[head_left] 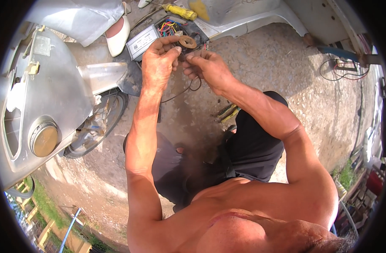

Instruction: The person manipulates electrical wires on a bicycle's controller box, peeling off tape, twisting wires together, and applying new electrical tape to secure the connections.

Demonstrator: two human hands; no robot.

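Both hands are raised close together at the top middle. My left hand [158,61] is closed, with a brown roll of tape [187,41] at its fingertips. The roll is ring-shaped with a hole in its middle. Just right of it, my right hand [207,69] has thumb and fingers pinched together; what lies between them is too small to make out. A thin dark cable [185,90] hangs below the hands and makes a small loop. Behind my left hand lies a silver box [143,42] with a white label, beside bundled coloured wires [169,29].
A yellow-handled screwdriver [180,12] lies beyond the wires. Yellow-handled pliers [230,114] are on the ground near my knee. At left stands a silver vehicle body [60,80] with a wheel [104,126]. Another person's white shoe [118,37] is nearby. Cables [344,69] hang at right.
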